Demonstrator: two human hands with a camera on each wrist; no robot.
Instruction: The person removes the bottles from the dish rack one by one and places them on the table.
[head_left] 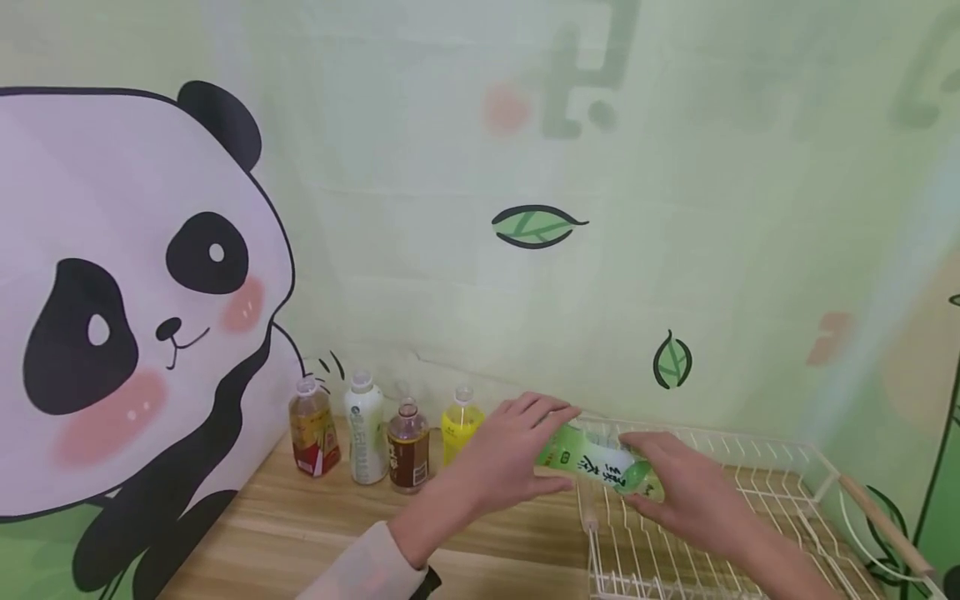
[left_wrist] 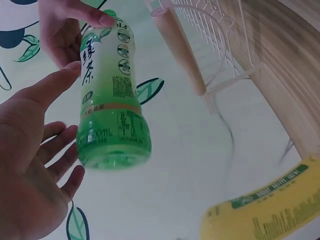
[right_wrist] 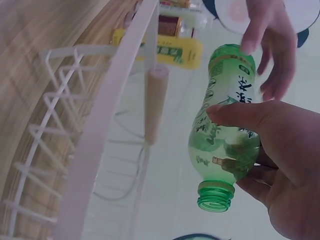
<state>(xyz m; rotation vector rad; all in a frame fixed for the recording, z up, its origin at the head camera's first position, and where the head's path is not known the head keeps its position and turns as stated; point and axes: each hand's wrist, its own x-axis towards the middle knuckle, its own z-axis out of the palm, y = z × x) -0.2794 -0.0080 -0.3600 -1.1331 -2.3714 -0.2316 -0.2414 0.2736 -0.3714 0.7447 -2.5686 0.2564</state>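
Observation:
A green tea bottle (head_left: 596, 461) with no cap on its mouth lies sideways in the air between both hands, over the left side of a white wire rack (head_left: 750, 492). My right hand (head_left: 693, 492) grips it near the neck, thumb on one side and fingers on the other; the right wrist view shows this on the bottle (right_wrist: 225, 130). At the base end is my left hand (head_left: 506, 454), its fingers spread and loosely bent, not wrapped around the bottle. Whether its fingertips touch the plastic, I cannot tell.
To the left, a yellow bottle (head_left: 461, 425), a brown-labelled bottle (head_left: 408, 454), a white bottle (head_left: 366, 437) and a red-and-gold bottle (head_left: 313, 433) stand along the wall on the wooden table (head_left: 300, 542). The rack has wooden handles (head_left: 885, 521). A panda-printed cloth covers the wall behind.

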